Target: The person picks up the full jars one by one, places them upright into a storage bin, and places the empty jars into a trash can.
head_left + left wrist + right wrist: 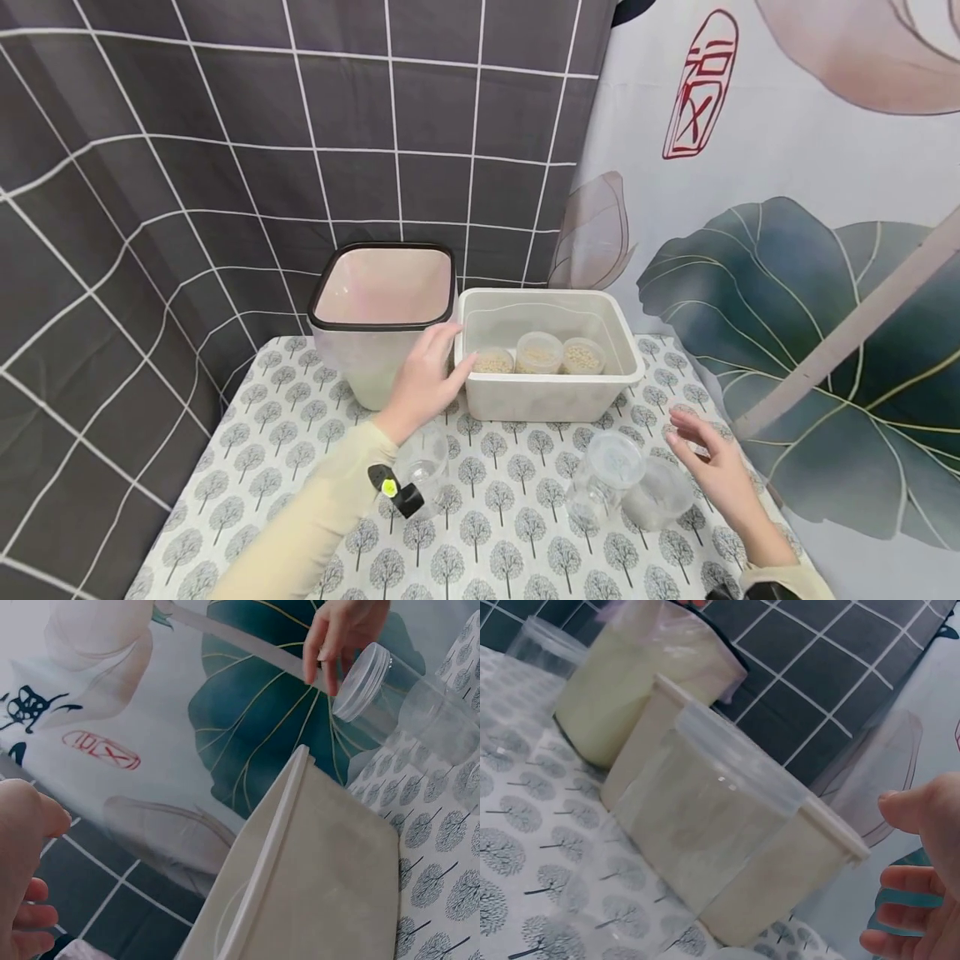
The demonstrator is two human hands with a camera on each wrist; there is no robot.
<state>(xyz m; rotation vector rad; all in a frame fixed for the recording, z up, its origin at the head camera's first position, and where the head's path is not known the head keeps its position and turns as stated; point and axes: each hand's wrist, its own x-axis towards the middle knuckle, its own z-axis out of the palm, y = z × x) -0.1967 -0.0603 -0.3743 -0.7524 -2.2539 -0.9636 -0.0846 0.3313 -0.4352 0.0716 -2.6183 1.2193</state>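
Note:
My left hand is over the left end of a white plastic bin, its fingers extended and nothing in its grasp. Inside the bin stand three clear tubs of pale beans or grains, one of them a lidded-looking tub in the middle. At the right, my right hand hovers with loosely bent fingers, holding nothing. Beside it are a clear jar with a lid and another clear jar. A third clear jar stands beneath my left forearm, partly hidden by the wrist.
Left of the white bin stands a waste bin with a black rim and pinkish liner. A tree-patterned cloth covers the table. Behind hang a dark grid curtain and a leaf-printed one.

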